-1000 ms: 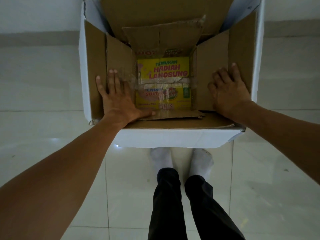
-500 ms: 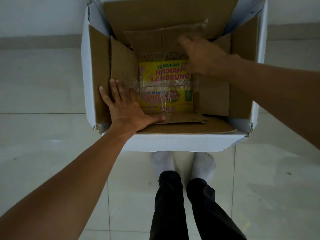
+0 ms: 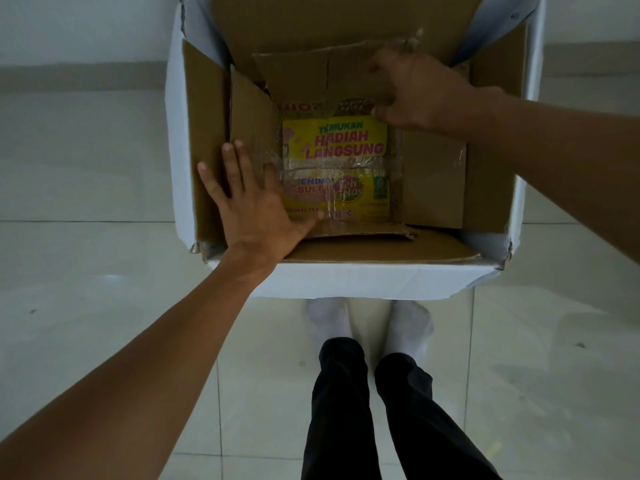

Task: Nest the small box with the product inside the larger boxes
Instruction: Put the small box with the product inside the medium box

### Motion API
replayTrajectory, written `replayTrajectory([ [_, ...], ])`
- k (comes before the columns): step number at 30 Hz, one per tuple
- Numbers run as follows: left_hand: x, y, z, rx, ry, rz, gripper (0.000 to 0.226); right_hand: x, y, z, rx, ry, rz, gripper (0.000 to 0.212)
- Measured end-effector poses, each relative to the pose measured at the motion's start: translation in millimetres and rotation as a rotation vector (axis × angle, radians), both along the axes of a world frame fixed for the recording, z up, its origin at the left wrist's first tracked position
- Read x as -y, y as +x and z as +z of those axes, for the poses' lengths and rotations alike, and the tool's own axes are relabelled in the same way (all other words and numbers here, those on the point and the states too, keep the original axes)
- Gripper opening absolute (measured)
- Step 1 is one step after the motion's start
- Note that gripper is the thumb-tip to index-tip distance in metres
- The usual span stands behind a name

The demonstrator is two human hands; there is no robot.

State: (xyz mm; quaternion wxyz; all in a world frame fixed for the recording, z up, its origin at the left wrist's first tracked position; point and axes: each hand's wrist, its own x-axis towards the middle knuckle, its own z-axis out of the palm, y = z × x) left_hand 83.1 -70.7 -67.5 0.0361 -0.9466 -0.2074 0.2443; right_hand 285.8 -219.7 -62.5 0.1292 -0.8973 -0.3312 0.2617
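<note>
Flaps held back around the nested small box.

The left hand (image 3: 254,206) lay flat, fingers released, pinning the middle box's left flap (image 3: 252,126); the right hand (image 3: 415,90) gripped its far flap (image 3: 311,76), apparently to fold it over the small box (image 3: 336,168) sitting inside the large white box (image 3: 346,282).

Dark trousers (image 3: 367,410), white socks (image 3: 329,320), bare forearms

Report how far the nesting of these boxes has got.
Done: the small yellow printed box lies at the bottom of the brown inner carton, which sits inside the white outer box. In hand: the left hand presses flat on the inner carton's left flap, and the right hand reaches to its far flap; its grip there is unclear. Left: both cartons' flaps stand open.
</note>
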Motion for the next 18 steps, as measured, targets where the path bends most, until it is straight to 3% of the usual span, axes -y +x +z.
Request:
replayTrajectory([
  [4, -11, -9, 1, 0.158, 0.008, -0.083, 0.091, 34, -30, 7, 0.099, -0.023, 0.043, 0.051],
  [7, -22, -9, 0, 0.054, 0.067, -0.087, 0.11, 62, -59, 5, 0.192, -0.192, 0.15, 0.056],
  [12, -35, -8, -4, -0.158, 0.195, -0.062, 0.145, 111, -88, -5, 0.302, -0.702, 0.452, 0.083],
  [18, -35, -6, -2, -0.192, 0.181, -0.071, 0.145, 121, -89, -4, 0.373, -0.747, 0.576, 0.072],
])
